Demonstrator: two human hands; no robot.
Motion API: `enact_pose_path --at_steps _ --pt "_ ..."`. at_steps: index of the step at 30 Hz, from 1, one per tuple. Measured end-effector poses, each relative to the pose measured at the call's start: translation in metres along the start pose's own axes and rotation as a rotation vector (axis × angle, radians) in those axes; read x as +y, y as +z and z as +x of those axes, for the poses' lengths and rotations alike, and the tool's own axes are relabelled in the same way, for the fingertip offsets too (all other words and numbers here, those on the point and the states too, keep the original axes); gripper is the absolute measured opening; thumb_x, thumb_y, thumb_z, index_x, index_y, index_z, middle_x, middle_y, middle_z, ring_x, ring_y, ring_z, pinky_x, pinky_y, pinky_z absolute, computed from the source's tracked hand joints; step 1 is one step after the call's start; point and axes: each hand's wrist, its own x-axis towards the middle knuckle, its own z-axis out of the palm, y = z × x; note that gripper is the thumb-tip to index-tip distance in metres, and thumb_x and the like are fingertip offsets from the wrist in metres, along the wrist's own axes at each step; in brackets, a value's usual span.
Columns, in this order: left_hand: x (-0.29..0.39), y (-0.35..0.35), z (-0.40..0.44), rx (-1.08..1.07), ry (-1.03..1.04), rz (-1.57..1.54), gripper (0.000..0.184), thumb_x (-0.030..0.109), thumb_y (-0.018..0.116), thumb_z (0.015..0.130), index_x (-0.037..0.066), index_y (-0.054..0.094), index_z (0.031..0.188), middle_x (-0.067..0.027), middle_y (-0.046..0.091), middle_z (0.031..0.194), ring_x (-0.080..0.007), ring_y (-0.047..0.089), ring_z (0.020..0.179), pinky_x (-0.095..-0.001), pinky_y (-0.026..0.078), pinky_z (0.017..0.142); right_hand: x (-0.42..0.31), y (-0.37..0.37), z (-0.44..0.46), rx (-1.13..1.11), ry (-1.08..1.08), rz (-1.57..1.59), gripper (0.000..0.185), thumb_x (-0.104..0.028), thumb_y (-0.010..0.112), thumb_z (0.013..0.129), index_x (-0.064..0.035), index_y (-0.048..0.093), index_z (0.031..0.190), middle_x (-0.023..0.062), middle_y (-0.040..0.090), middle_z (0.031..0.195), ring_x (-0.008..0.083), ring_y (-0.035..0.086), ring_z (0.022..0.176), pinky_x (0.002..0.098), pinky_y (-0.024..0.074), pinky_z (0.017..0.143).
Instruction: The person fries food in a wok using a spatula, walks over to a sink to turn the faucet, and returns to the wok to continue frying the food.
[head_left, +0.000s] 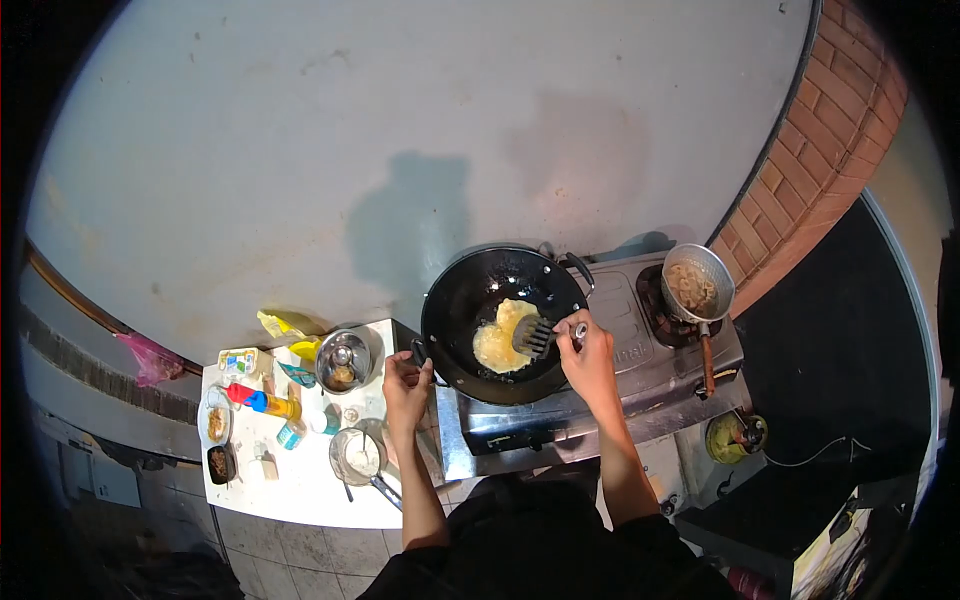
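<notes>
A black wok sits on the left side of the gas stove, with a yellow-white egg spread in its middle. My right hand is closed round the handle of a slotted spatula, whose dark head touches the egg's right side. At the wok's left loop handle, my left hand has its fingers closed on the grip. The far part of that handle is hidden by my fingers.
On the stove's right burner stands a saucepan with food in it, its wooden handle pointing toward me. The white table at left carries a steel bowl, a strainer or pan, bottles and small dishes. A gas cylinder stands below right.
</notes>
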Motion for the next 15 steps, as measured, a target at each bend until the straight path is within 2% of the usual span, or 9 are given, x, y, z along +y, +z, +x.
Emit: enact_pose_path --at_steps 5,8,15 --pt "-0.011 0.001 0.000 0.012 0.035 -0.004 0.037 0.012 0.069 0.088 0.000 0.044 0.114 -0.0136 0.067 0.079 -0.0138 0.063 0.071 -0.0257 0.049 0.062 0.006 0.017 -0.003 -0.003 0.155 0.064 0.008 -0.002 0.059 0.083 0.0025 0.054 0.080 0.0166 0.060 0.066 0.0298 0.063 0.059 0.0359 0.0464 0.055" --pt "-0.006 0.001 -0.002 0.030 0.036 -0.028 0.036 0.012 0.068 0.089 0.000 0.045 0.114 -0.0131 0.067 0.080 -0.0126 0.063 0.071 -0.0246 0.049 0.062 -0.001 0.033 0.000 -0.014 0.033 0.084 0.008 -0.001 0.057 0.083 0.0036 0.052 0.080 0.0210 0.058 0.066 0.0375 0.063 0.063 0.0413 0.0464 0.057" --pt "0.000 0.002 -0.003 0.016 0.007 -0.063 0.039 0.015 0.070 0.088 -0.002 0.046 0.115 -0.0130 0.066 0.080 -0.0126 0.063 0.069 -0.0252 0.050 0.057 -0.005 0.049 0.005 -0.122 -0.034 0.056 0.007 -0.001 0.056 0.084 0.0041 0.051 0.082 0.0254 0.059 0.074 0.0444 0.061 0.075 0.0465 0.0463 0.063"
